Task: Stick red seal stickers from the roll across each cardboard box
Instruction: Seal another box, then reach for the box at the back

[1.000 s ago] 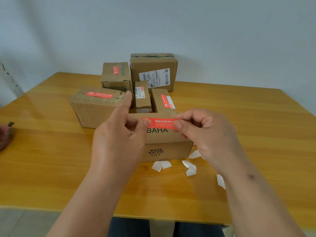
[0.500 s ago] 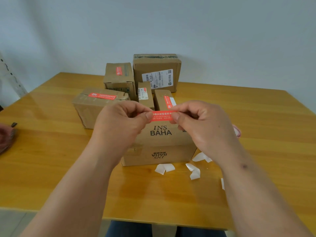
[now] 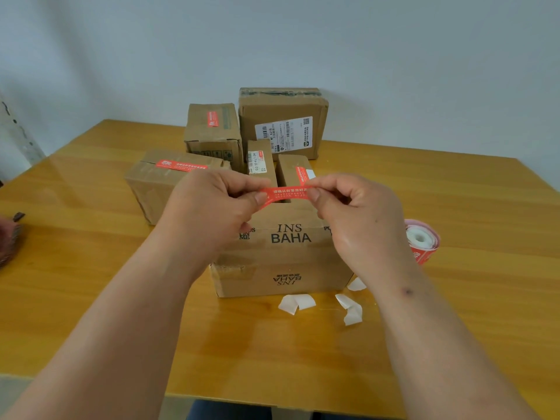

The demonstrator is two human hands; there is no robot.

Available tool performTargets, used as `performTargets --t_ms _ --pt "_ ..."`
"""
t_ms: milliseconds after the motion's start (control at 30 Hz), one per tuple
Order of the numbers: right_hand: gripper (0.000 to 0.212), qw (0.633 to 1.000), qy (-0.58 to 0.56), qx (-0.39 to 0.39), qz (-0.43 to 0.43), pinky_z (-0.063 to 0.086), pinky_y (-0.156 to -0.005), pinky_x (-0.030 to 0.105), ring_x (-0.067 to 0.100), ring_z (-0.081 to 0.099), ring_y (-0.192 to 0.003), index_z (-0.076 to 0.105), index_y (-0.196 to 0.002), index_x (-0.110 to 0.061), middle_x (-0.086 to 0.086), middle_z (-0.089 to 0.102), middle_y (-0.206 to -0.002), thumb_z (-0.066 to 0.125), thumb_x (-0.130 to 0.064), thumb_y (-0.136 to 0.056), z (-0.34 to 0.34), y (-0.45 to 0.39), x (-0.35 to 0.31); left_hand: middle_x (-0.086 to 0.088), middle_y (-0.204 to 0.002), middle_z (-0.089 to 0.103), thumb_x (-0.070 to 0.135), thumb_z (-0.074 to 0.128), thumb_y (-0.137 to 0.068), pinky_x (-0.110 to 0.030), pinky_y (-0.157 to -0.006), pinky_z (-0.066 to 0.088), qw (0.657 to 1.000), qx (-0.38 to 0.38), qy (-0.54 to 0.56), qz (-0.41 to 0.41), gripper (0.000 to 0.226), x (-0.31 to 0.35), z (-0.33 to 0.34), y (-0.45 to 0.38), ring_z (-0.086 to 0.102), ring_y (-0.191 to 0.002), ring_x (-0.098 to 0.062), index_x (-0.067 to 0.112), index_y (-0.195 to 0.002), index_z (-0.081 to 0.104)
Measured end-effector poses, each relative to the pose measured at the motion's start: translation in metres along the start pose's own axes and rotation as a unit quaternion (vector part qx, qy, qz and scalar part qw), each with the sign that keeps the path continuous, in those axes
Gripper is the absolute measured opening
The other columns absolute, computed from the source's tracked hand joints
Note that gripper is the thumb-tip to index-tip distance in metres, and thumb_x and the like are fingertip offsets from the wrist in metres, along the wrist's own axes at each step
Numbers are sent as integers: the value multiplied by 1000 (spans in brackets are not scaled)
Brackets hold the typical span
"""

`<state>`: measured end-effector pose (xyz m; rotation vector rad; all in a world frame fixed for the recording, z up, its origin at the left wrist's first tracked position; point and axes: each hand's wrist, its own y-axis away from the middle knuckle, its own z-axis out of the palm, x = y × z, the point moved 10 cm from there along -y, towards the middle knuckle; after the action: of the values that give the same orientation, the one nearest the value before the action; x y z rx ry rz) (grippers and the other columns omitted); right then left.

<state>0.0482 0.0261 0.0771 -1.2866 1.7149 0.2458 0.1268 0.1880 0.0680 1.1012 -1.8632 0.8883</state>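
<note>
My left hand [image 3: 212, 210] and my right hand [image 3: 360, 213] each pinch one end of a red seal sticker [image 3: 288, 194], stretched level between them. It hangs above the far edge of the nearest cardboard box [image 3: 288, 256], printed INS BAHA, whose top shows no sticker. The sticker roll [image 3: 422, 242] lies on its side to the right of that box. Behind stand several more boxes: a wide one [image 3: 160, 183] at left, a small upright one [image 3: 212, 128] and a narrow one [image 3: 295, 174], each with a red sticker. A tall labelled box [image 3: 281, 122] stands at the back.
White backing scraps [image 3: 297, 303] lie on the wooden table [image 3: 91, 283] just in front of the nearest box. A dark reddish object [image 3: 7, 241] sits at the table's left edge. A pale wall rises behind the table.
Both hands have lifted the sticker from low over the near box's printed top to higher, over its far edge. The view shifted, and the roll has come into sight at right.
</note>
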Motion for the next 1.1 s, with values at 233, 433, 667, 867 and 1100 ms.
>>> performTargets --t_ms 233,433,667,867,1100 --pt "8 997 49 -51 35 37 -49 2 -14 52 -61 65 -96 -30 -19 58 -73 58 -29 -94 16 -8 16 0 -72 70 15 65 -90 -40 -79 58 995 -35 -94 -8 46 -5 3 -12 68 -72 -14 17 -133 52" --pt "8 989 116 -81 48 37 -48 14 2 56 -61 62 -91 -31 -16 60 -78 55 -27 -94 26 -12 25 5 -81 64 20 66 -86 -21 -57 42 974 -25 -226 13 22 -4 10 -23 61 -78 -11 23 -106 56" --pt "9 978 167 -115 45 45 -52 24 8 58 -66 63 -95 -24 -6 63 -83 55 -27 -92 37 -14 29 7 -86 57 19 64 -82 -24 -60 42 953 -29 -303 7 11 -8 18 -28 55 -86 -15 27 -83 56" --pt "26 972 176 -142 66 42 -56 21 9 59 -75 57 -113 -21 -4 63 -90 61 -25 -88 42 -19 34 7 -84 58 17 63 -83 -23 -61 43 952 -53 -300 -12 16 -12 22 -30 56 -84 -14 29 -75 55" --pt "70 970 166 -166 70 49 -52 25 8 60 -68 25 -140 -32 -7 59 -86 65 -18 -84 43 -18 32 7 -88 61 18 66 -83 -29 -73 53 955 -54 -290 -21 17 -17 22 -30 59 -91 -15 30 -77 55"
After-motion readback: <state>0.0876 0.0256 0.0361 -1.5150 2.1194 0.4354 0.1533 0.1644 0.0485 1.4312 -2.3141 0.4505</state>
